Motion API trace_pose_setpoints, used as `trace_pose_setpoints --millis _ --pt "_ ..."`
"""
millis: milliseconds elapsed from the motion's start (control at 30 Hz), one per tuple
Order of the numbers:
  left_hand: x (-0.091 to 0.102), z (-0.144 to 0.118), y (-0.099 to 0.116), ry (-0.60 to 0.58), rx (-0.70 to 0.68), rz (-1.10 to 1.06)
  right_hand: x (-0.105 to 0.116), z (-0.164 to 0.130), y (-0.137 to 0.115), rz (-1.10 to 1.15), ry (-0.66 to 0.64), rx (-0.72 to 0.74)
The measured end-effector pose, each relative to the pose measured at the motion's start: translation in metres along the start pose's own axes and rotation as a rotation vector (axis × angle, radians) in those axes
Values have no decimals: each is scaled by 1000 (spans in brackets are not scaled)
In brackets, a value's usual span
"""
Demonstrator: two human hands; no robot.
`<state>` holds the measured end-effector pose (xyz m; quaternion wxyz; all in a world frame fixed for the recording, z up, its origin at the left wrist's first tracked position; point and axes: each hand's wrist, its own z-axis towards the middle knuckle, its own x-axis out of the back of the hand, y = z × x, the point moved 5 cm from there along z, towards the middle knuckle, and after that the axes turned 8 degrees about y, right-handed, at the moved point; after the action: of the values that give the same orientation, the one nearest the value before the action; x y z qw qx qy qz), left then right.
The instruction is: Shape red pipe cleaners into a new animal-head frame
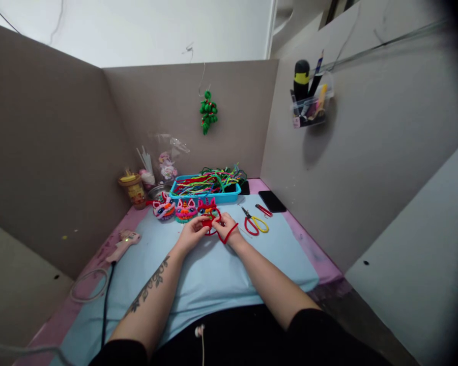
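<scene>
You are pinching the red pipe cleaner between both hands, left hand and right hand clamped on it mid-tabletop, just before the finished figures, keeping its loop taut.

Both hands together (fingers pinched).

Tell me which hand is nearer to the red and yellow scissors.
Right. The right hand works a red pipe cleaner just left of the scissors; the left hand lies farther left, beyond the right hand.
</scene>
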<state>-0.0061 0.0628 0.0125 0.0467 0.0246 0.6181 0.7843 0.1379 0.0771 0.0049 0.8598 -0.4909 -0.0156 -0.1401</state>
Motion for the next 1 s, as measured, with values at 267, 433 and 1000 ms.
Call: trace_pose_setpoints --millis 267,433,1000 --pt "2 0 1 46 -132 233 -10 -1 5 -43 -33 19" --pt "4 1 -1 73 -107 222 -10 -1 6 -39 -6 -10" --pt "25 9 -6 354 25 8 -13 -7 9 177 -86 -303"
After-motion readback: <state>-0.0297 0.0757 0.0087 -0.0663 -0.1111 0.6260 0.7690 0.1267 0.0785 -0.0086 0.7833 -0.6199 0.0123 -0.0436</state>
